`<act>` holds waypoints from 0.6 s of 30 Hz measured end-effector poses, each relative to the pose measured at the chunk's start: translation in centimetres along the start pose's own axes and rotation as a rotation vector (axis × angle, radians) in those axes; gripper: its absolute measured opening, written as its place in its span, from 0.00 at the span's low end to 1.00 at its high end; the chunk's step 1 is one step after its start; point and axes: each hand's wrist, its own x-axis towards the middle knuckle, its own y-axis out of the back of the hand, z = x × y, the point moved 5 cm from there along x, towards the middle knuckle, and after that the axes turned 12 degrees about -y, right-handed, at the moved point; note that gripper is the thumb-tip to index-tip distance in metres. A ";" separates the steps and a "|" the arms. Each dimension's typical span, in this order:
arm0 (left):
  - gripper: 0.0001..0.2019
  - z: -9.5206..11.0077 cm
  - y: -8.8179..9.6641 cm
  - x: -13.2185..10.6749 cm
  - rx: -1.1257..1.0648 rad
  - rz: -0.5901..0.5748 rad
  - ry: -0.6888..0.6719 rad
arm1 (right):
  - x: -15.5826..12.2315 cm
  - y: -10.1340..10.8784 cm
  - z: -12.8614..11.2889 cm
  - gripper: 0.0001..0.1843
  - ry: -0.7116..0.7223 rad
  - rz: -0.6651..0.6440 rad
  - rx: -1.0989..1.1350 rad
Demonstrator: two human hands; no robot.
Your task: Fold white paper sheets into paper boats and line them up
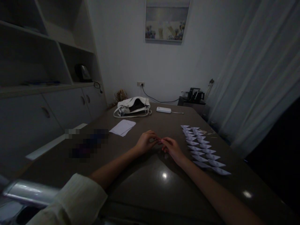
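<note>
My left hand is above the middle of the dark table, its thumb and fingers closed in a pinch. My right hand meets it from the right, also pinched, with its other fingers curled. The fingertips of both hands come together at one spot; if anything is between them, it is too small or hidden to make out. To the right of my right hand stand several folded white paper boats in two rows. A stack of white paper sheets lies to the left, beyond my left hand.
A white handbag sits at the far side, with a white power bank and its short cable beside it. A pixelated dark patch covers the table's left. Cabinets line the left wall; a curtain hangs at right.
</note>
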 end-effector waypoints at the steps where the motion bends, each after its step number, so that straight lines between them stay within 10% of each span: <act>1: 0.06 0.0 0.0 0.0 0.004 0.000 0.003 | 0.0 0.0 0.0 0.14 0.005 0.002 -0.006; 18: 0.06 0.2 0.0 0.0 -0.005 -0.006 0.014 | -0.1 -0.2 -0.4 0.12 0.015 0.011 -0.035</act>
